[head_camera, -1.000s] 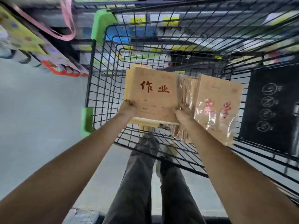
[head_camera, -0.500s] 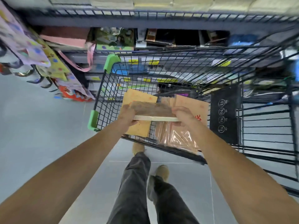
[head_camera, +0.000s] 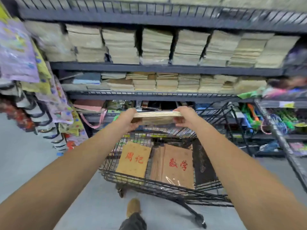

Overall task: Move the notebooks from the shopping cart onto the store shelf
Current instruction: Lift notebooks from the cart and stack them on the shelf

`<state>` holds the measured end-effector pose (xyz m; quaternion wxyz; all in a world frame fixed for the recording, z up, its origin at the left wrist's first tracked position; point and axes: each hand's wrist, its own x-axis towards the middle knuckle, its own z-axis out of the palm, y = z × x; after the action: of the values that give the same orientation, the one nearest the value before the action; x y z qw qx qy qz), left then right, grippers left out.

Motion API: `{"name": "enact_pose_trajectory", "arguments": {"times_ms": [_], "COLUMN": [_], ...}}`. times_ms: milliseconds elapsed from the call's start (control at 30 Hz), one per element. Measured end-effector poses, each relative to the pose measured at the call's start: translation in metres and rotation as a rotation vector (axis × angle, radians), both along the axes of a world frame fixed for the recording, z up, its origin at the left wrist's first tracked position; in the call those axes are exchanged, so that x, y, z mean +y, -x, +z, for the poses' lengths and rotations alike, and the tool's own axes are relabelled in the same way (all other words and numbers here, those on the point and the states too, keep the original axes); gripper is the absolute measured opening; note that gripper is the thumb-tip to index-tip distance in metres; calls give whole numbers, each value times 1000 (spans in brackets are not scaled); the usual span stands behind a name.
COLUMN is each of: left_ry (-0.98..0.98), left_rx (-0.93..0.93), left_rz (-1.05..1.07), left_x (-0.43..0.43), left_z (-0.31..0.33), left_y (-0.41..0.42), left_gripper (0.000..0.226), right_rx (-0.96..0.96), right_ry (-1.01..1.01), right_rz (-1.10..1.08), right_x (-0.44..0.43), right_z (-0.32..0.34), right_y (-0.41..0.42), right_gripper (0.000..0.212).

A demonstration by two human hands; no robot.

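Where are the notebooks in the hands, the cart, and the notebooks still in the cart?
held notebooks (head_camera: 156,115), head view, stack's near edge
cart (head_camera: 166,185), head view, near wire rim
left notebook in cart (head_camera: 132,165), head view, front cover
right wrapped notebooks in cart (head_camera: 176,170), head view, front cover

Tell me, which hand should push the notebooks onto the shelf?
Neither alone: left hand and right hand each grip one end of the notebook stack, level before the shelf. Both should.

We see matt brown paper notebooks (head_camera: 176,165), one stack under glossy plastic film, in black wire-metal cart (head_camera: 166,186).
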<state>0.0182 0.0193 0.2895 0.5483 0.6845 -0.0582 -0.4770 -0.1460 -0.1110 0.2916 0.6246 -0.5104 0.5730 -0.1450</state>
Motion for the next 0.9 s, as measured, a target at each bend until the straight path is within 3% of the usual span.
{"name": "enact_pose_trajectory", "arguments": {"times_ms": [100, 167, 267, 467, 700, 900], "left_ry": [119, 179, 269, 347, 492, 639], "left_rx": [-26, -45, -184, -497, -629, -748], "left_rz": [-17, -14, -25, -60, -32, -43], "left_x": [-2, -1, -2, -2, -7, -17], "left_z": [54, 82, 129, 206, 296, 353], "left_y": [2, 4, 4, 13, 35, 44], "left_gripper": [19, 22, 31, 45, 31, 23], "right_rx": [-120, -191, -275, -337, -467, -679], "right_ry": [84, 127, 252, 427, 582, 767], "right_rz": [-31, -60, -96, -140, -226, -319], "right_x": [-4, 3, 9, 13, 13, 13], "right_z": [48, 78, 132, 211, 290, 347], "right_y": [5, 7, 12, 24, 34, 40], "right_gripper": [28, 17, 13, 28, 43, 28]}}
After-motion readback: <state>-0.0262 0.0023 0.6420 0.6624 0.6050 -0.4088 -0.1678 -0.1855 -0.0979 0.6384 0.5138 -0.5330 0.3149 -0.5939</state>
